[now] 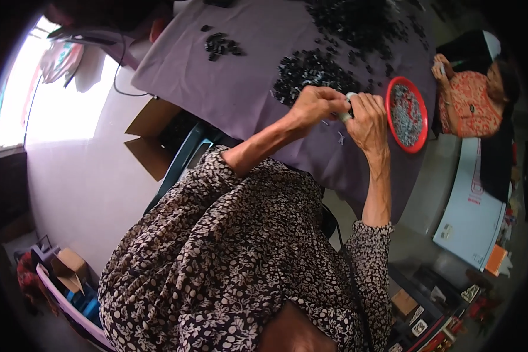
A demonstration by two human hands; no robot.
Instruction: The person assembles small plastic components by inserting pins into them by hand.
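Note:
My left hand (318, 107) and my right hand (369, 122) meet over the near part of the cloth-covered table, fingers pinched together. Between them shows a small black piece (351, 109), gripped by my right hand, with something whitish around it that I cannot make out. The left fingertips press in beside it, and whatever they pinch is too small to name. Just beyond my hands lies a heap of small black pieces (311, 73). Close to my right hand, a red round tray (425, 120) holds many small grey metal-looking bits. A few slim bits (341, 138) lie on the cloth below my hands.
A purple-grey cloth (252, 35) covers the table. A larger black heap (358, 20) spreads at the far side, with a small cluster (220, 46) farther left. Another person (472, 102) sits at the right. An open cardboard box (149, 117) stands left, beside a teal chair (182, 158).

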